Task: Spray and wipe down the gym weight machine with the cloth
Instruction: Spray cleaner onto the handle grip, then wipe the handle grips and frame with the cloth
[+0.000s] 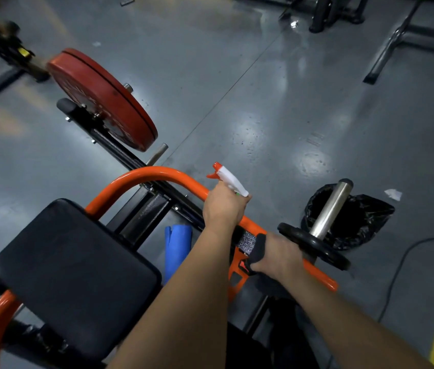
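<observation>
Over the right end of the orange bar (157,173) of the weight machine (146,209), both hands are busy. The left hand (223,206) grips the spray bottle (230,179) with its fingers curled round the neck, and the nozzle points forward and left across the bar. The right hand (282,255) wraps thumb and fingers round a dark cloth (258,251) and the bar together, just beside a small black plate (314,246) on its steel peg (330,209).

The bottle looks like light, hard plastic and is probably slick once wet, so it is best held at the neck with 1 finger free for the trigger. The cloth is soft and limp, so it should mould round the tube if kept bunched in the palm. The machine looks heavy and rigid and should take firm rubbing, though the bar may pivot. The seat pad (77,267) looks like smooth vinyl that would yield under pressure.

The fist hides the bottle's body, so how much liquid it holds cannot be told. A black bin bag (365,217) sits open on the floor behind the peg, its inside too dark to read
</observation>
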Tool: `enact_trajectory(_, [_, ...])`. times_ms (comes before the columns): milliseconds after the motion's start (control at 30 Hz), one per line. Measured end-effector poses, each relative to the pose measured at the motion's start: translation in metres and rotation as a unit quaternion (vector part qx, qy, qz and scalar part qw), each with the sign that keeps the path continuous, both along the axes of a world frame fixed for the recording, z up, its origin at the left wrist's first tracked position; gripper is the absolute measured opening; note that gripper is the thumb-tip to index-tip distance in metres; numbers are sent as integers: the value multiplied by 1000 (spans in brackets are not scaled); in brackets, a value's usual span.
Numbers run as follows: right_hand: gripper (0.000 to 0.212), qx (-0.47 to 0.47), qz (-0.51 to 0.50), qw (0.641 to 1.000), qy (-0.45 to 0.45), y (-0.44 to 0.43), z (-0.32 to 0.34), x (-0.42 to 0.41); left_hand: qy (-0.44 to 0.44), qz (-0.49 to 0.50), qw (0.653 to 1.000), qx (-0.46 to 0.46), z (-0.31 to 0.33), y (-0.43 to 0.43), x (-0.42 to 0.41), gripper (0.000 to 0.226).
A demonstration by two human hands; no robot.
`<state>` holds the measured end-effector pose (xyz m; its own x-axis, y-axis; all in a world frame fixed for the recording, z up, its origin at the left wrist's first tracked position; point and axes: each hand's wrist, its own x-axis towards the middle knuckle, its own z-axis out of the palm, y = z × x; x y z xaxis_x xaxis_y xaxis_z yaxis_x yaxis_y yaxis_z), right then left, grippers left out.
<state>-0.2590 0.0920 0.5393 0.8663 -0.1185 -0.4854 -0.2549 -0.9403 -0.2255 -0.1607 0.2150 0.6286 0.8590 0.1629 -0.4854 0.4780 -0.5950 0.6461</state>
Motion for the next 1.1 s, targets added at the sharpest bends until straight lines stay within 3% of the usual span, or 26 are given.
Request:
enact_trajectory(133, [50, -49, 33, 989, -136, 62, -27, 8, -11, 3, 1000, 20, -1, -1, 2, 26])
enact_trajectory(200, [53, -83, 43, 981, -170, 71, -31, 12, -20, -2, 998, 55, 3, -2, 3, 22])
enact_trajectory(300, [53, -60, 75, 976, -196, 60, -29, 5, -20, 2, 996, 91, 11, -5, 1, 23])
enact_trajectory(367, [61, -33, 87, 978, -187, 49, -19, -5, -15, -1, 996, 86, 18, -7, -3, 23])
enact_trajectory(467, [88, -30, 100, 983, -149, 24, -11, -22, 1, -15, 997, 70, 22, -6, -5, 20])
enact_trajectory(600, [93, -59, 109, 979, -159, -9, -17, -54, 6, -53, 996, 77, 19, -3, -3, 31])
enact_trajectory(667, [87, -100, 128, 972, -170, -18, -22, -65, 8, -58, 995, 81, 17, -2, -3, 33])
enact_trajectory(767, [54, -171, 110, 961, -187, -9, -30, -66, 5, -52, 996, 71, 10, -1, 0, 35])
enact_trajectory(833, [45, -187, 95, 965, -158, 6, -22, -53, 6, -39, 998, 49, 9, -1, 0, 35])
enact_trajectory(967, [22, -126, 73, 985, -94, 34, -14, -18, 2, -10, 998, 63, 8, -2, -1, 34])
enact_trajectory(1100, [57, 45, 95, 994, -3, 25, -12, 27, 13, 10, 995, 103, 4, -3, 2, 35])
